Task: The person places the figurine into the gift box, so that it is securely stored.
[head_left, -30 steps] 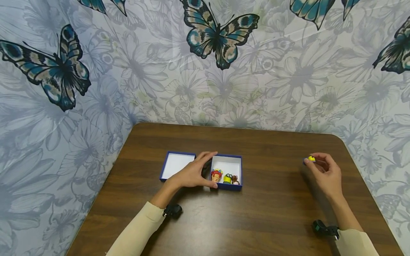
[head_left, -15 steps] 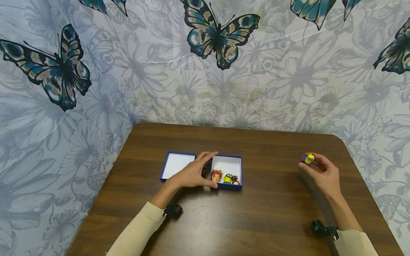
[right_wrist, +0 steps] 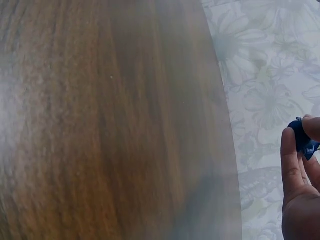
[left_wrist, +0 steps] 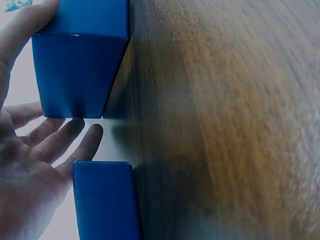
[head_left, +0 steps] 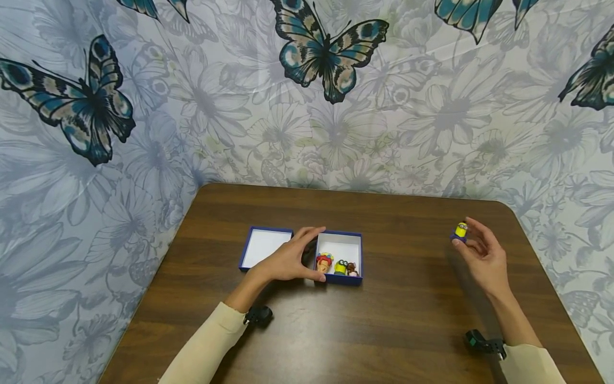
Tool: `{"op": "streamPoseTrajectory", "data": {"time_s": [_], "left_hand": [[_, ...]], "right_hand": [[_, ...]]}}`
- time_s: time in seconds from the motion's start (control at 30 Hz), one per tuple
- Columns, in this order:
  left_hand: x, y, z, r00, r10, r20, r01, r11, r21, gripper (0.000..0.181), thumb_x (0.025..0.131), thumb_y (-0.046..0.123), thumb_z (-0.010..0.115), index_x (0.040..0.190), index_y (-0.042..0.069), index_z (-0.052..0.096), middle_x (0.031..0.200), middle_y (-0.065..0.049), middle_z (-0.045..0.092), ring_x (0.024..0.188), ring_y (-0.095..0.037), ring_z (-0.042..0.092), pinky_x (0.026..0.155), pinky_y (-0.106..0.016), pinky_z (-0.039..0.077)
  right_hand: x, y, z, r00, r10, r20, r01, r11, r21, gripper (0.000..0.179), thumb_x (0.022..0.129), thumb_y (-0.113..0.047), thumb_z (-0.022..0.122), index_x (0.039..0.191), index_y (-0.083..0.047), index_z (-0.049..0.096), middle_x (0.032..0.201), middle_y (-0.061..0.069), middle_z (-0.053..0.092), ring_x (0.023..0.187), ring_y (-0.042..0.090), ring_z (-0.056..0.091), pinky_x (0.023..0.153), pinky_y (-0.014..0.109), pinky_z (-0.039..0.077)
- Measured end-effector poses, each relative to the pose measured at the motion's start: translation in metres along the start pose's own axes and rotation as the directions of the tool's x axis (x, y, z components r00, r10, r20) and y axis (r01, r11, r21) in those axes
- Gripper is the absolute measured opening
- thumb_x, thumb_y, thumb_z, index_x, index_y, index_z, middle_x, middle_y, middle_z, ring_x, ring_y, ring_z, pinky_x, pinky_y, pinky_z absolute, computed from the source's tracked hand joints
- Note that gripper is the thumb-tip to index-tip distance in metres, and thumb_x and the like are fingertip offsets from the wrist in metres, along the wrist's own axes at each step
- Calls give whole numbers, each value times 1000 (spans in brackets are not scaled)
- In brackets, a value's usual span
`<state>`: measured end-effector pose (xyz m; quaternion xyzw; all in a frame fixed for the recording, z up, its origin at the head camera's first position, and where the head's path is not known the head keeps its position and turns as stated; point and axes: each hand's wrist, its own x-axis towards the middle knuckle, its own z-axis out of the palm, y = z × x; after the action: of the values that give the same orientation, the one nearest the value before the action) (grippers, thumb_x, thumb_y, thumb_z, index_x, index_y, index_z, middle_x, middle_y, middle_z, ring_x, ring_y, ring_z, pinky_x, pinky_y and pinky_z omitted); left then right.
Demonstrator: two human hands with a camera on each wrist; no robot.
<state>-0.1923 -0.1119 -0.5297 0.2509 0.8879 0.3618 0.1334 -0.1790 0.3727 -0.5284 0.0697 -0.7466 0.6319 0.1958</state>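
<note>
My right hand (head_left: 488,257) pinches a small yellow and blue minion figurine (head_left: 460,231) upright above the table's right side. The right wrist view shows only a dark blue part of that figurine (right_wrist: 299,136) between thumb and fingers. Around the left side of a blue box with a white inside (head_left: 344,280), my left hand (head_left: 287,260) holds on, thumb at the near corner and a finger at the far corner. Inside the box's near side stand a red-haired figurine (head_left: 324,263), a green-yellow figurine with big eyes (head_left: 341,268) and a small brown figurine (head_left: 352,270).
Left of the box lies a shallow blue-edged tray or lid (head_left: 264,248) with a white inside, partly behind my left hand. Both rest on a brown wooden table (head_left: 403,320). A wall cloth with butterflies (head_left: 331,50) hangs behind the table's far edge.
My right hand has turned the minion figurine from lying sideways to upright, its face now showing, and has risen slightly. The left hand and the box have stayed in place.
</note>
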Motion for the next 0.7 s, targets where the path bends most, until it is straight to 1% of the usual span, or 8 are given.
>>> {"op": "streamPoseTrajectory", "data": {"time_s": [0.03,0.1,0.23,0.33,0.57,0.7], "left_hand": [[0,0,0,1000,0,0,0,1000,1,123,76,60,94,173,37,22,173,0,29,151,-38,49,120,-66,43],[0,0,0,1000,-4,2,4,1000,5,123,76,61,94,173,37,21,173,0,29,151,-38,49,120,-66,43],[0,0,0,1000,-5,-2,5,1000,12,122,76,61,94,172,42,21,173,0,29,151,-38,49,120,-65,43],[0,1,0,1000,-3,-7,3,1000,17,122,76,60,95,171,45,20,172,1,30,151,-36,49,120,-63,44],[-2,2,-1,1000,-1,-7,1,1000,17,123,76,59,95,173,32,24,172,-1,31,152,-35,49,120,-64,44],[-1,2,-1,1000,-1,-5,1,1000,12,123,76,58,95,173,31,24,173,-1,30,151,-36,49,120,-64,44]], "right_hand": [[0,0,0,1000,-10,6,10,1000,-9,63,91,23,69,151,10,54,131,-4,69,96,1,69,84,8,56],[1,-1,0,1000,-12,13,12,1000,5,63,91,24,68,151,10,53,132,0,67,95,4,69,83,9,56],[1,-1,1,1000,6,14,-6,1000,-31,57,92,20,70,146,10,58,128,0,67,97,4,70,82,9,57],[1,0,1,1000,15,21,-14,999,-33,56,91,19,72,145,10,59,127,0,66,99,4,70,83,9,58],[0,4,1,998,19,67,-24,997,71,67,85,26,74,148,11,56,133,4,66,104,5,74,88,15,60],[0,4,1,998,2,61,-5,999,46,67,85,27,72,148,12,55,131,4,65,103,4,72,87,12,59]]}}
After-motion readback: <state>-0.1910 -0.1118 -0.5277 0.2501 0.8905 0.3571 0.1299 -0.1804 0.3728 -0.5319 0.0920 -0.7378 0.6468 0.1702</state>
